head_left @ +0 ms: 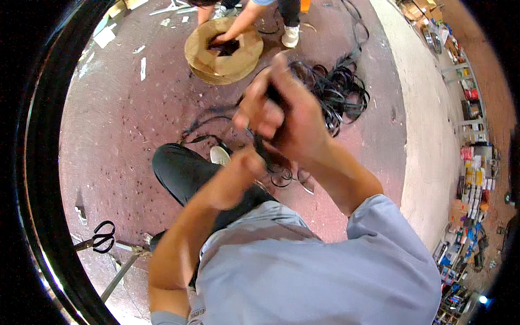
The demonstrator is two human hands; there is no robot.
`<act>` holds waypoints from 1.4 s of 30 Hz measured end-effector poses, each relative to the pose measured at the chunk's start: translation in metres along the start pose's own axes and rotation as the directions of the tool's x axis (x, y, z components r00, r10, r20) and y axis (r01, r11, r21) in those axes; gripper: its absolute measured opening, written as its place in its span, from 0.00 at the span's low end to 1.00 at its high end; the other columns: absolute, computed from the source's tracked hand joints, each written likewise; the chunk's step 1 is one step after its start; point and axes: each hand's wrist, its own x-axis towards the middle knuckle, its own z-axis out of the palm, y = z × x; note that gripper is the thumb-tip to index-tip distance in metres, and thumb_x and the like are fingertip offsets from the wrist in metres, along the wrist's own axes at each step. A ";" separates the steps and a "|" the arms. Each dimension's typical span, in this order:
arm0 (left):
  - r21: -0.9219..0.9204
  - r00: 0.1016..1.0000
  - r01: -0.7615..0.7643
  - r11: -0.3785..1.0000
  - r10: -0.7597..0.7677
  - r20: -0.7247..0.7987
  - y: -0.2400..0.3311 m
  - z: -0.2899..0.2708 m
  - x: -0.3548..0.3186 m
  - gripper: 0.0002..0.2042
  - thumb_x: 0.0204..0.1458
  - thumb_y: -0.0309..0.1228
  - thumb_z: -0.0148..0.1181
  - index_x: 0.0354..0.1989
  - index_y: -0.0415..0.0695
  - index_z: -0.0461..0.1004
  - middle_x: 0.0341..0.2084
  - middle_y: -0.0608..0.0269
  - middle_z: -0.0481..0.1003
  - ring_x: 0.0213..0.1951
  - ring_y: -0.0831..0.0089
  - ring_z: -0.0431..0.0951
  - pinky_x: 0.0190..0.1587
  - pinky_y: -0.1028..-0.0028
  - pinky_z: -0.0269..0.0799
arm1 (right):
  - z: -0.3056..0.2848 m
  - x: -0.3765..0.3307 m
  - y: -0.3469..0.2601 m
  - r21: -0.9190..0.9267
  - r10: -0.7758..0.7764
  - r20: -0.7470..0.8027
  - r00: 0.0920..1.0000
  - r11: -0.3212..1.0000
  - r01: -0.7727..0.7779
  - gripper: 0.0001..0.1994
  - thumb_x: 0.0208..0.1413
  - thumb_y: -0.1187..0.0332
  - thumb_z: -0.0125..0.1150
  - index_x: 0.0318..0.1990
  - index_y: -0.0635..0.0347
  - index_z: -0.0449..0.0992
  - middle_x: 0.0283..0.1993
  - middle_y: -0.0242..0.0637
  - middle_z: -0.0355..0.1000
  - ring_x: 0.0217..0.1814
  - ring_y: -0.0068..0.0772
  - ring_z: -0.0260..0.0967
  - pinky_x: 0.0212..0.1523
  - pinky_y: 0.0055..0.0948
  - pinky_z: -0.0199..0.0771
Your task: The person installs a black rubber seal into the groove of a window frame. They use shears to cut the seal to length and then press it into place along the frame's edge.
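Note:
A black flat strap (pixel 260 145) runs between my two hands in front of my body. My right hand (pixel 295 111) is raised, its fingers curled around the strap and its thumb pointing up and away. Lower and to the left, my left hand (pixel 244 170) is closed at the strap, smeared by motion, so its exact grip is hard to see. Beyond my right hand lies a tangled heap of black strap (pixel 346 95) on the floor, with loose lengths trailing left toward my knee.
Ahead, another person's hands (pixel 219 39) reach into the centre of a round tan reel (pixel 197 51). Black scissor-like loops (pixel 104 237) and a metal bar (pixel 119 279) are at lower left. Paper scraps (pixel 104 36) litter the reddish floor. Boxes and goods (pixel 476 173) line the right side.

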 end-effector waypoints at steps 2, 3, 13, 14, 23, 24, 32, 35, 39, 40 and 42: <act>-0.028 0.991 0.071 0.997 -0.074 -0.113 -0.017 0.021 -0.004 0.14 0.56 0.37 0.61 0.43 0.40 0.72 0.35 0.67 0.74 0.39 0.79 0.71 0.44 0.75 0.68 | -0.015 0.013 -0.019 -0.137 -0.173 -0.166 0.971 0.979 0.151 0.23 0.68 0.50 0.40 0.27 0.57 0.68 0.15 0.24 0.51 0.18 0.24 0.52 0.32 0.28 0.67; -0.020 0.983 0.103 0.995 -0.104 -0.153 -0.019 0.015 -0.010 0.16 0.55 0.35 0.62 0.45 0.37 0.71 0.34 0.62 0.76 0.38 0.75 0.74 0.43 0.72 0.70 | -0.032 0.021 -0.030 -0.162 -0.257 -0.187 0.948 0.960 0.228 0.22 0.68 0.51 0.40 0.29 0.57 0.68 0.15 0.25 0.51 0.19 0.24 0.53 0.35 0.29 0.68; 0.001 0.927 -0.040 0.999 0.037 -0.373 0.012 -0.038 -0.091 0.13 0.58 0.38 0.57 0.28 0.41 0.70 0.14 0.64 0.70 0.19 0.75 0.72 0.34 0.70 0.73 | -0.247 0.043 -0.097 -0.190 -0.467 -0.588 0.661 0.874 0.448 0.27 0.68 0.46 0.33 0.47 0.65 0.67 0.36 0.43 0.71 0.38 0.39 0.70 0.51 0.41 0.73; -0.015 0.918 -0.097 0.995 0.084 -0.388 0.014 -0.037 -0.093 0.14 0.59 0.40 0.56 0.28 0.41 0.69 0.14 0.65 0.69 0.18 0.75 0.71 0.34 0.69 0.73 | -0.197 0.039 -0.065 -0.108 -0.197 -0.645 0.739 0.980 0.166 0.29 0.67 0.44 0.34 0.49 0.64 0.69 0.42 0.47 0.73 0.43 0.41 0.71 0.50 0.38 0.73; -0.039 0.832 -0.246 0.968 0.191 -0.521 0.080 -0.010 -0.032 0.19 0.65 0.48 0.42 0.34 0.44 0.68 0.22 0.66 0.69 0.27 0.72 0.72 0.46 0.66 0.71 | -0.031 -0.034 0.128 -0.690 0.276 0.502 0.820 0.699 0.187 0.11 0.62 0.65 0.53 0.48 0.60 0.72 0.49 0.40 0.69 0.55 0.35 0.64 0.58 0.36 0.61; -0.041 0.819 -0.297 0.954 0.232 -0.524 0.083 -0.017 -0.028 0.18 0.65 0.47 0.42 0.36 0.44 0.68 0.25 0.65 0.70 0.30 0.71 0.73 0.49 0.65 0.71 | -0.034 -0.028 0.131 -0.687 0.223 0.540 0.812 0.674 0.271 0.11 0.63 0.63 0.51 0.45 0.60 0.73 0.48 0.40 0.70 0.53 0.35 0.64 0.56 0.35 0.62; -0.532 0.962 -0.265 0.804 0.257 -0.091 -0.005 -0.069 -0.040 0.34 0.60 0.62 0.36 0.49 0.38 0.69 0.34 0.57 0.75 0.39 0.65 0.74 0.49 0.69 0.67 | 0.019 0.005 0.061 -0.297 0.208 0.257 0.944 0.946 -0.128 0.20 0.69 0.54 0.42 0.34 0.60 0.73 0.26 0.35 0.71 0.33 0.29 0.70 0.41 0.32 0.70; 0.078 0.969 -0.172 0.982 0.183 -0.166 -0.011 -0.039 -0.035 0.30 0.59 0.59 0.41 0.38 0.40 0.73 0.27 0.63 0.74 0.32 0.72 0.74 0.39 0.73 0.68 | 0.029 0.036 0.002 -0.161 -0.134 0.064 0.989 0.977 0.143 0.22 0.67 0.49 0.40 0.31 0.59 0.68 0.23 0.35 0.67 0.25 0.33 0.68 0.34 0.35 0.73; 0.200 0.926 0.050 0.979 0.029 -0.376 0.015 -0.060 -0.068 0.20 0.55 0.44 0.60 0.39 0.36 0.73 0.28 0.59 0.76 0.28 0.72 0.76 0.37 0.71 0.74 | -0.041 0.083 -0.078 -0.393 -0.599 -0.146 0.788 0.766 0.509 0.22 0.68 0.50 0.36 0.31 0.58 0.68 0.24 0.38 0.70 0.30 0.37 0.70 0.36 0.32 0.70; 0.189 0.898 0.055 0.980 0.034 -0.438 0.018 -0.071 -0.078 0.13 0.54 0.37 0.63 0.36 0.39 0.74 0.22 0.65 0.74 0.26 0.79 0.74 0.33 0.77 0.71 | -0.067 0.091 -0.103 -0.366 -0.611 -0.275 0.743 0.780 0.507 0.21 0.69 0.54 0.36 0.32 0.59 0.69 0.24 0.38 0.70 0.31 0.38 0.71 0.39 0.35 0.72; 0.246 0.850 0.083 0.966 0.061 -0.524 0.027 -0.085 -0.096 0.10 0.52 0.33 0.64 0.34 0.39 0.74 0.20 0.66 0.74 0.22 0.79 0.74 0.27 0.77 0.72 | -0.120 0.097 -0.146 -0.242 -0.659 -0.355 0.663 0.750 0.616 0.21 0.69 0.54 0.39 0.32 0.62 0.69 0.26 0.39 0.69 0.30 0.39 0.69 0.42 0.44 0.76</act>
